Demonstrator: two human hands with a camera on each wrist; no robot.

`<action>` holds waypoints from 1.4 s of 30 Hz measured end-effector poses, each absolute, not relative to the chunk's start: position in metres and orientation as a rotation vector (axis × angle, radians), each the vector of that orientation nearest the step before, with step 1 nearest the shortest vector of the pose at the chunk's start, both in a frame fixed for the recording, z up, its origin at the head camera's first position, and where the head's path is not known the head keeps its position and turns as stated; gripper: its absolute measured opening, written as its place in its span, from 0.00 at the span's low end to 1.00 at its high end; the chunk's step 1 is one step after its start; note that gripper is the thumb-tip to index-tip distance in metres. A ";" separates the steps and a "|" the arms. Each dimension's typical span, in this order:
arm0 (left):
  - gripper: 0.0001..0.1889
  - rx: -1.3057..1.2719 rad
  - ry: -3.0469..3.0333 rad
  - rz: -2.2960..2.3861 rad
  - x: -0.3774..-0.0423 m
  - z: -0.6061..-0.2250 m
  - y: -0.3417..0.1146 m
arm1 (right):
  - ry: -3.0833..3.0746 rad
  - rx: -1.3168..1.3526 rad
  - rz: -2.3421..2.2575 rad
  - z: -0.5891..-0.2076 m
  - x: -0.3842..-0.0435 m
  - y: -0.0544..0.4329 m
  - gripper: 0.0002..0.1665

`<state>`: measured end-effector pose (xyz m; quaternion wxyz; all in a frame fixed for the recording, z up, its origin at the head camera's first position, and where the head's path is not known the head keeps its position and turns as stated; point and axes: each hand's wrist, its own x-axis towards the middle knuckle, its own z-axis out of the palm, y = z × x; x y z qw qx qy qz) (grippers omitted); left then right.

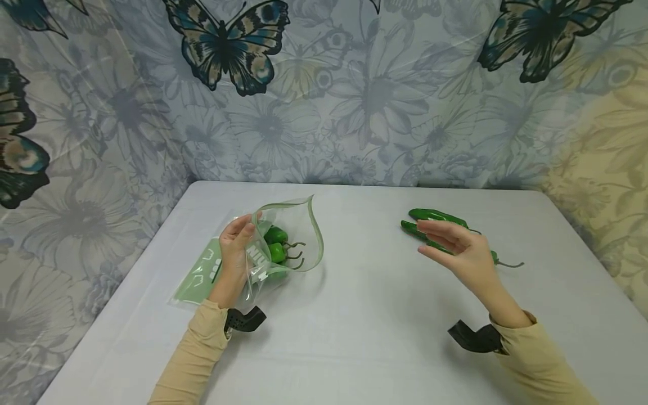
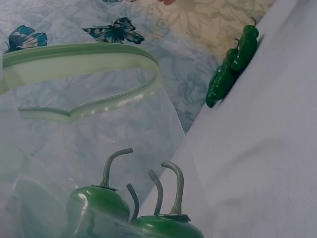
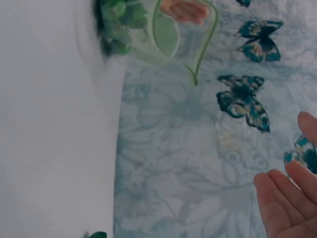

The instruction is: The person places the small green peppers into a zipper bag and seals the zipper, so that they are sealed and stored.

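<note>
My left hand [image 1: 234, 247] pinches the rim of a clear zip bag [image 1: 320, 239] with a green edge, its mouth gaping toward the right. Inside lie several green chili peppers [image 1: 277, 252], their curved stems [image 2: 179, 188] pointing at the opening. On the right of the table, two more green chili peppers [image 1: 437, 215] rest side by side, one partly hidden behind my right hand [image 1: 463, 253]. That hand is held over them with fingers [image 3: 272, 198] extended and thumb apart, nothing between them.
Beneath and left of the bag lies a flat green-and-clear packet [image 1: 199, 273] with printed lettering. Both stand on a white-covered table [image 1: 354, 326]. A floral butterfly-print backdrop [image 1: 374, 112] rises behind the table's far edge. Each wrist wears a black camera mount [image 1: 476, 336].
</note>
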<state>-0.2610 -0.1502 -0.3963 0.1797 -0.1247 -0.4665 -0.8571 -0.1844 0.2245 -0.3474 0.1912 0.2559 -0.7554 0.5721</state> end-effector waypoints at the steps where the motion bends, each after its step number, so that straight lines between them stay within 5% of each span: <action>1: 0.06 -0.351 -1.324 -2.420 -0.261 -0.396 -0.150 | -2.124 0.706 1.595 -0.347 -0.183 0.229 0.27; 25: 0.10 -0.328 -1.323 -2.430 -0.261 -0.393 -0.148 | -2.144 0.273 1.552 -0.336 -0.172 0.292 0.22; 42: 0.10 -0.289 -1.317 -2.437 -0.262 -0.395 -0.149 | -2.072 0.223 1.725 -0.352 -0.177 0.315 0.23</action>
